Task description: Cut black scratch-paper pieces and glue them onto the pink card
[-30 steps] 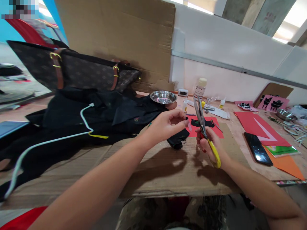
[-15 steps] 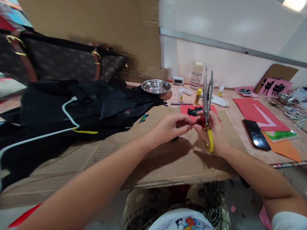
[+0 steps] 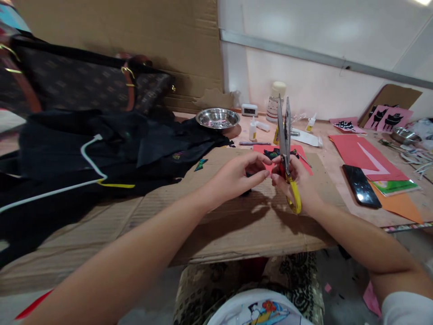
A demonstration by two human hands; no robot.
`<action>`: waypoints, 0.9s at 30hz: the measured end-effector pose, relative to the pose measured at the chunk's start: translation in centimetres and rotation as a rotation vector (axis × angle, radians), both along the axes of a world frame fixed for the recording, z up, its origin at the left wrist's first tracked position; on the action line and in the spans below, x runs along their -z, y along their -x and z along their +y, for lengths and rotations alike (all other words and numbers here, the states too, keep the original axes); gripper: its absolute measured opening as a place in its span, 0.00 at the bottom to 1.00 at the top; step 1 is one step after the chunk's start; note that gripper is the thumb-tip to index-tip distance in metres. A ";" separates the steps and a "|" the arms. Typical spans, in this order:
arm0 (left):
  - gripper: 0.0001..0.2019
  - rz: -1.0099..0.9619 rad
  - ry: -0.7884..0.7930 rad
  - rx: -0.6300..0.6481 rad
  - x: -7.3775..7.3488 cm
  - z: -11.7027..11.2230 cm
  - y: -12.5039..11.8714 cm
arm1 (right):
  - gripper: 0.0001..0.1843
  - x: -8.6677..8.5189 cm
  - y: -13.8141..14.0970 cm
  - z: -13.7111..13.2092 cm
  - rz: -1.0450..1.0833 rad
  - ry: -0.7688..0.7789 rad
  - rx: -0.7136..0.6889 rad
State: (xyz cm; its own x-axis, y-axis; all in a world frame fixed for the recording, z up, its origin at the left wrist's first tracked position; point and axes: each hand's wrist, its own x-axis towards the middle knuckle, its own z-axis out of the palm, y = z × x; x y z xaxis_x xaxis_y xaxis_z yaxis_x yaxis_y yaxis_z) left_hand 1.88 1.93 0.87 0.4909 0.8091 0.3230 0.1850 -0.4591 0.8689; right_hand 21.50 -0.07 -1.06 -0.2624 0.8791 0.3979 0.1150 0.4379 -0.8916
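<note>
My right hand (image 3: pixel 299 183) is wrapped round a pair of scissors (image 3: pixel 284 140), which stands upright with the blades up and slightly apart. Its yellow and red handle shows by the palm. My left hand (image 3: pixel 237 176) is just left of it, thumb and forefinger apart, with nothing visible between them. The fingertips of both hands are close together over the cardboard (image 3: pixel 216 234). Behind them lies a red card (image 3: pixel 306 164) bearing black cut pieces (image 3: pixel 270 153), partly covered by the hands and blades. Something dark shows under my left hand, too hidden to name.
Black cloth (image 3: pixel 135 149) and a patterned bag (image 3: pixel 84 76) fill the left side. A metal bowl (image 3: pixel 218 118), small glue bottle (image 3: pixel 252 130) and white-capped bottle (image 3: pixel 275 101) stand at the back. A phone (image 3: pixel 361 186) and red paper (image 3: pixel 352 155) lie right. A shiny green scrap (image 3: pixel 200 164) is on the cardboard.
The fingertips of my two hands, touching before, have parted slightly. My left thumb and forefinger have spread apart. The scissors have tilted a little to the left, and the view has shifted slightly.
</note>
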 end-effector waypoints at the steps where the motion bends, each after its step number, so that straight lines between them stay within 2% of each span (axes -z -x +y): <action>1: 0.13 0.023 0.001 -0.016 -0.1 0.0 0.0 | 0.15 0.0 0.0 -0.1 0.006 0.003 0.013; 8: 0.10 0.097 -0.008 0.001 -0.5 0.2 0.1 | 0.18 -0.1 0.1 -0.3 0.005 0.023 0.015; 15: 0.10 -0.129 0.048 -0.186 -1.7 0.2 0.8 | 0.26 0.0 -0.3 -0.8 -0.047 0.064 -0.065; 22: 0.11 -0.295 0.045 -0.206 -2.5 -0.1 1.4 | 0.28 0.5 -0.4 -0.8 -0.166 0.125 -0.097; 27: 0.12 -0.319 0.088 -0.199 -2.7 0.1 1.3 | 0.28 0.8 -0.4 -0.7 -0.171 0.110 -0.151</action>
